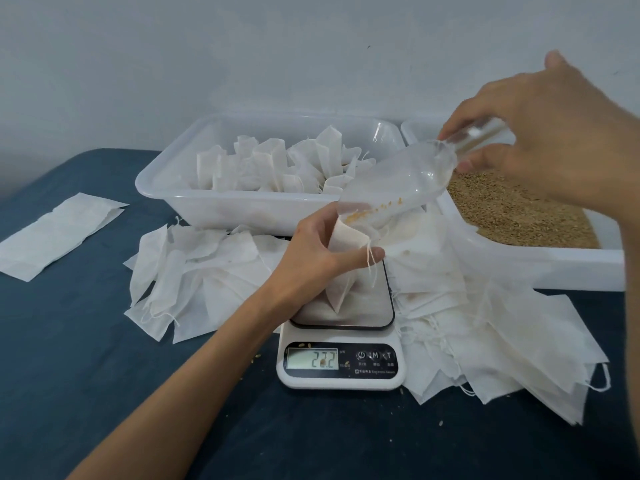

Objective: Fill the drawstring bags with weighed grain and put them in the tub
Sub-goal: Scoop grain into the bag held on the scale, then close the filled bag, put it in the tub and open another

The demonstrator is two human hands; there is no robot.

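My left hand (320,252) grips a white drawstring bag (341,271) by its mouth, and the bag stands on the plate of a white kitchen scale (341,362) whose display reads 23.2. My right hand (540,133) holds the handle of a clear plastic scoop (398,183), tilted down with its lip at the bag's mouth and a few grains sliding along it. Behind, a white tub (207,199) holds several filled bags. To the right, a second tub (554,268) holds loose grain (512,213).
Empty bags lie in heaps left of the scale (201,275) and right of it (485,334). A flat stack of bags (59,233) sits far left on the dark blue cloth. Stray grains dot the cloth by the scale. A pale wall stands behind the tubs.
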